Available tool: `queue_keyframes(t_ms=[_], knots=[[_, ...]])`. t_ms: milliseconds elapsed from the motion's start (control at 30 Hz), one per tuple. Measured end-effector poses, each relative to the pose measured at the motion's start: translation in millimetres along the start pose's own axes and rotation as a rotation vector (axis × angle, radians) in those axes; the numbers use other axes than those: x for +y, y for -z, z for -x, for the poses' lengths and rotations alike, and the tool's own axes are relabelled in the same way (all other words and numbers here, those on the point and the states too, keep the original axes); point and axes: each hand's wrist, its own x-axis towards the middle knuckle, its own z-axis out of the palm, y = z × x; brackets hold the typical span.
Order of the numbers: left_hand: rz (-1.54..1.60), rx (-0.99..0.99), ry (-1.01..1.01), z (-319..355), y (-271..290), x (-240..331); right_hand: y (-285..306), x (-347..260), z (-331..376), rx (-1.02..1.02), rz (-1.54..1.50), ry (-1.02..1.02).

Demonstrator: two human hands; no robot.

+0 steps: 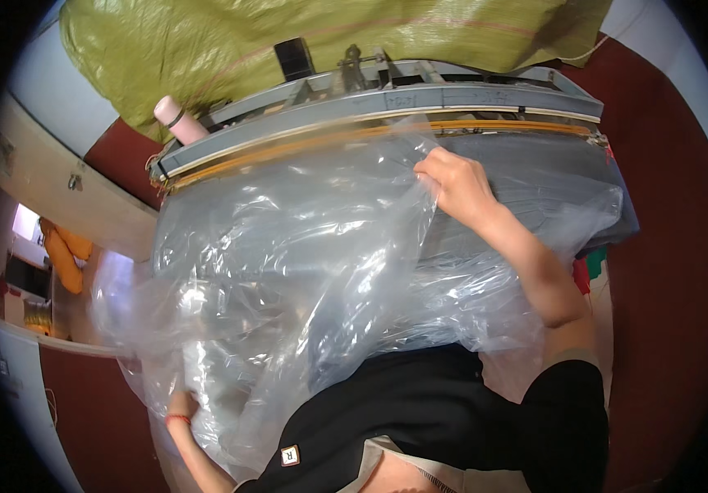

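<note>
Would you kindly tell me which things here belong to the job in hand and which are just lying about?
Apparently in use: clear plastic film, pinched by the right hand; left hand at it; grey surface beneath; probably the long metal frame.

Apparently just lying about: pink bottle; dark rectangular object.

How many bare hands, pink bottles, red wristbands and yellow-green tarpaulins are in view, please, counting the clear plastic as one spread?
Bare hands, left hand and right hand: 2
Pink bottle: 1
Red wristband: 1
Yellow-green tarpaulin: 1
Clear plastic, as one spread: 1
Total: 6
</note>
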Motion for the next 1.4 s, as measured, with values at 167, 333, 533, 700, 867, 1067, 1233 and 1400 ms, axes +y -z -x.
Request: queue_keyframes(t_ms=[167, 333, 533, 700, 867, 1067, 1233, 1400], knots=[[0.702, 0.585, -0.557, -52.3, 213.3, 218.6, 17.6, 3.3, 26.3, 0.104, -0.015, 0.019], [0.680, 0.539, -1.176, -102.1, 279.5, 417.2, 38.8, -7.6, 39.8, 0.176, -0.130, 0.035], [1.404, -0.576, -1.265, -112.7, 292.5, 556.6, 58.6, 20.0, 75.4, 0.135, -0.107, -0.043], [1.417, -0.112, -1.180, -75.0, 299.4, 572.5, 82.8, 38.6, 85.1, 0.388, -0.530, -0.575], [1.515, -0.194, -1.204, -77.2, 291.2, 580.3, 80.8, 52.5, 56.3, 0.015, -1.113, -0.779], [1.356, -0.170, -1.180, -68.7, 298.6, 582.1, 73.0, 82.7, 67.1, 0.134, -1.168, -0.786], [1.114, -0.342, -1.224, -93.6, 278.8, 584.0, 87.3, 98.2, 77.7, 0.188, -0.764, -0.816], [0.923, -0.672, -1.066, -124.0, 255.4, 548.4, 117.3, 157.5, 128.3, 0.215, 0.556, -0.770]])
